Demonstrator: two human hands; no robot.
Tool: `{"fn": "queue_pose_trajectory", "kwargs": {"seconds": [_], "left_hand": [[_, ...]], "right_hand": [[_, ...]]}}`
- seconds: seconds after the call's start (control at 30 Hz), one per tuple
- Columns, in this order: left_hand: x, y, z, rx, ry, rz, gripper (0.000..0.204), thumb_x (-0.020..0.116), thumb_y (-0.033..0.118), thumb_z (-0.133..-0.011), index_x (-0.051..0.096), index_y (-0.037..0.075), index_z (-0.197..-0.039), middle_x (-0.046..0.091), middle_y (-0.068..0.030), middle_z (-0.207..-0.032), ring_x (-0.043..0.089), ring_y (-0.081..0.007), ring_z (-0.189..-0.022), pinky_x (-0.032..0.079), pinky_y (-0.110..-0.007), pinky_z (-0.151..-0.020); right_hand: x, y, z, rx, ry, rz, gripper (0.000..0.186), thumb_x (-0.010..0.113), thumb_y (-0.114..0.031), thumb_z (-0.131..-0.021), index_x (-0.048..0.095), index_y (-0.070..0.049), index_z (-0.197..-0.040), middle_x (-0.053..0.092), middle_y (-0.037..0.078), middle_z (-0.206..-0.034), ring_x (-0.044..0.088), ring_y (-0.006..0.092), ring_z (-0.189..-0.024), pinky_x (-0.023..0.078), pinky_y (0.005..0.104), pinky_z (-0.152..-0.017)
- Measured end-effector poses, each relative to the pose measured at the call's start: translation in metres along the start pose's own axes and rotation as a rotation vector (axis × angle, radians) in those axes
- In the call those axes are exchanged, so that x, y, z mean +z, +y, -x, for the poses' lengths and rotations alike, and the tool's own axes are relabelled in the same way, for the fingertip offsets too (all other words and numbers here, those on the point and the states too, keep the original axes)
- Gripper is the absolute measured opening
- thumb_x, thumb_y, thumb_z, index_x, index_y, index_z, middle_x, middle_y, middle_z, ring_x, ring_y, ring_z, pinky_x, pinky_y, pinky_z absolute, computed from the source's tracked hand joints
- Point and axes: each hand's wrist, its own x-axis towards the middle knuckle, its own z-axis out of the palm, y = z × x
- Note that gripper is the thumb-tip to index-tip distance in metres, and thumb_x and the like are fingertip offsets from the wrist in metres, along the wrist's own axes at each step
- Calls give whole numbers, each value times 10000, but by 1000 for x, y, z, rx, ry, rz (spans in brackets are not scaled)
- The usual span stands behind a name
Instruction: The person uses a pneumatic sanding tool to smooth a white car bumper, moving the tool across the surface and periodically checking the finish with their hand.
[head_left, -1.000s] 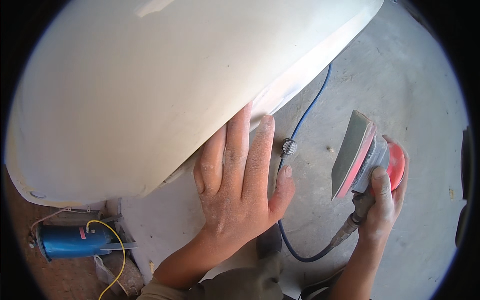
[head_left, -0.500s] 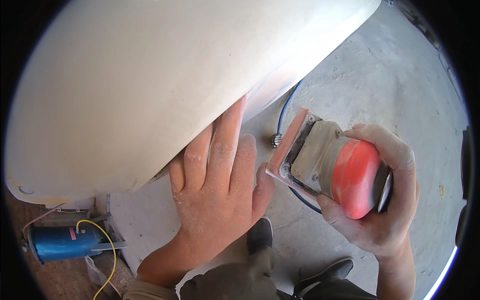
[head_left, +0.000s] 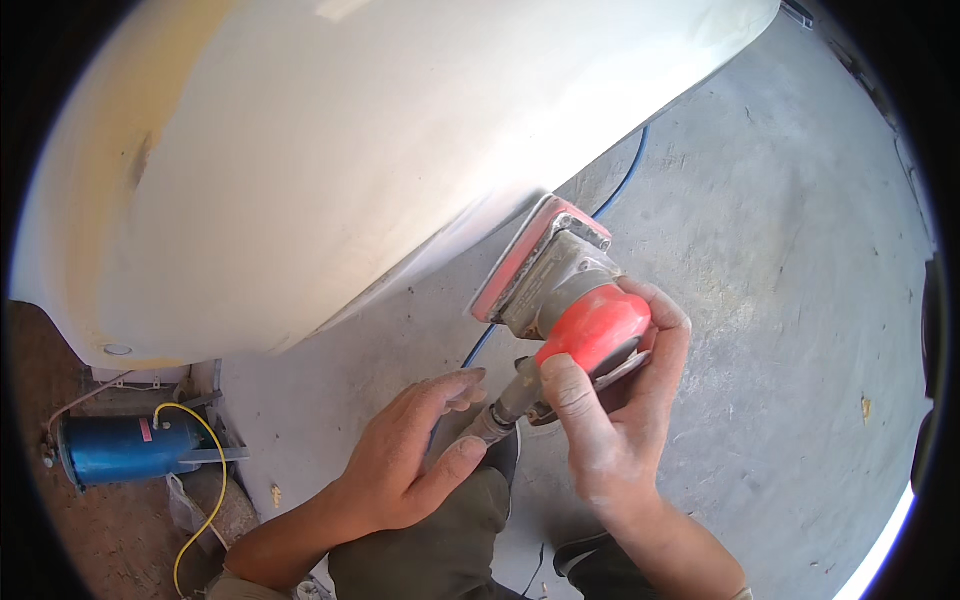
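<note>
Red sander, one, in right hand, one white panel

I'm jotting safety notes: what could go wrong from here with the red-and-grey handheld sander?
The red-and-grey handheld sander, in the bare right hand, has its red rectangular pad tilted near the large curved white panel; a corner might gouge it. The slim, curving blue hose passes behind the sander and could snag. The bare left hand is by the grey cylindrical hose coupling and might knock it.

No text is legible; a red label marks a tank.
</note>
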Motion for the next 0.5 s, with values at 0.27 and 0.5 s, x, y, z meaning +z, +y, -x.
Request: {"fn": "queue_pose_trajectory", "kwargs": {"seconds": [0.27,0.5], "left_hand": [[0,-26,47,-223,-114,493,505,476,350,-1088,480,-31,-1419,663,-142,-1161,649,-223,-1021,511,-369,-908],[-20,-54,23,-140,-221,826,587,443,473,-1093,549,-28,-1379,596,12,-843,406,-22,-620,312,-235,-543]], "right_hand": [[16,19,31,-434,-189,325,864,828,-402,-873,304,44,-1395,371,398,-1474,506,402,-1334,434,478,-1091],[31,-3,13,-564,-155,346,674,831,-227,-888,438,70,-1347,485,406,-1432,659,469,-1193,612,376,-821]]}}
